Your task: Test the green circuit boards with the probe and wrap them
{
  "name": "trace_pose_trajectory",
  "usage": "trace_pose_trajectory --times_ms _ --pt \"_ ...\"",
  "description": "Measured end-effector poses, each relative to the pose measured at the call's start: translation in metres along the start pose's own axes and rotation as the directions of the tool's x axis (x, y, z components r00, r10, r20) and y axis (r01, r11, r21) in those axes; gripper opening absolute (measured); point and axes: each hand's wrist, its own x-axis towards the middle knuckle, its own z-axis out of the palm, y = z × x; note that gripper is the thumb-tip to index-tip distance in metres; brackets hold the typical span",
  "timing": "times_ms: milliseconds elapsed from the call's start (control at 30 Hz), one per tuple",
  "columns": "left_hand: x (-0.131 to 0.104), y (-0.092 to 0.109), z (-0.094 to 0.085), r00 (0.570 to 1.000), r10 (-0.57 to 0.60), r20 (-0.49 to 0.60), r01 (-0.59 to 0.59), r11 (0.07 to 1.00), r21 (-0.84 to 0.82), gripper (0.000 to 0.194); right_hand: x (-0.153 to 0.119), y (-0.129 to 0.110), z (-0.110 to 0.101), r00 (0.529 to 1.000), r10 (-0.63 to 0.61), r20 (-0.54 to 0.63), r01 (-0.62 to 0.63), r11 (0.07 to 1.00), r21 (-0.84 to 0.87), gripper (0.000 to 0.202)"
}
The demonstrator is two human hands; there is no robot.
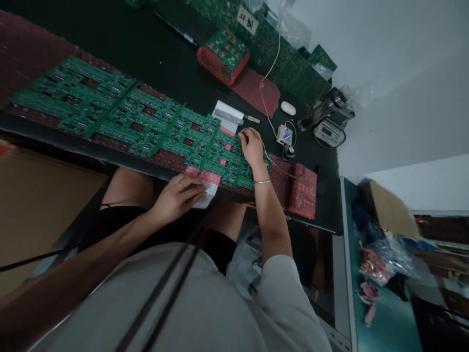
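Note:
A row of green circuit board panels [146, 115] lies across the black table, with green strips between sections. My right hand [252, 145] is over the right-hand panels, its fingers pinched together on a thin wire [273, 160] that loops back over the wrist; the wire's tip is hidden by the fingers. My left hand [179, 193] rests at the table's front edge, fingers stretched out and touching a white and pink strip [210, 182]. That strip seems to pass beneath the panels towards a white block [227, 111] behind them.
Behind the boards stand a red-wrapped board stack [223, 55] and a pen [178, 30]. To the right are a small device with a lit screen [285, 134], a white oval object [288, 108], a meter [330, 133] and a red bubble-wrap packet [303, 190].

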Motion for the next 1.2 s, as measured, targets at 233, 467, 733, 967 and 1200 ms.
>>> trace_pose_trajectory --times_ms 233,467,733,967,1200 --pt "0.006 0.011 -0.005 0.997 -0.069 0.026 0.071 0.994 -0.081 0.02 0.0 0.005 0.005 1.0 -0.003 0.005 0.003 1.0 0.002 0.036" --pt "0.055 0.013 -0.027 0.983 -0.159 0.095 0.171 0.974 -0.15 0.02 0.001 0.004 0.006 1.0 0.001 -0.004 -0.001 1.0 0.005 0.032" --pt "0.189 -0.043 0.041 0.916 -0.257 0.308 0.268 0.963 0.008 0.021 0.002 -0.006 0.003 1.0 0.023 -0.01 -0.022 0.999 0.044 0.019" --pt "0.196 -0.058 0.079 0.898 -0.238 0.37 0.197 0.969 0.147 0.027 0.002 -0.006 0.005 0.999 0.035 0.012 -0.036 0.998 0.05 0.018" --pt "0.196 -0.056 0.084 0.906 -0.261 0.333 0.193 0.955 0.224 0.026 0.002 -0.011 0.002 0.998 0.053 0.041 -0.055 0.997 0.05 0.021"
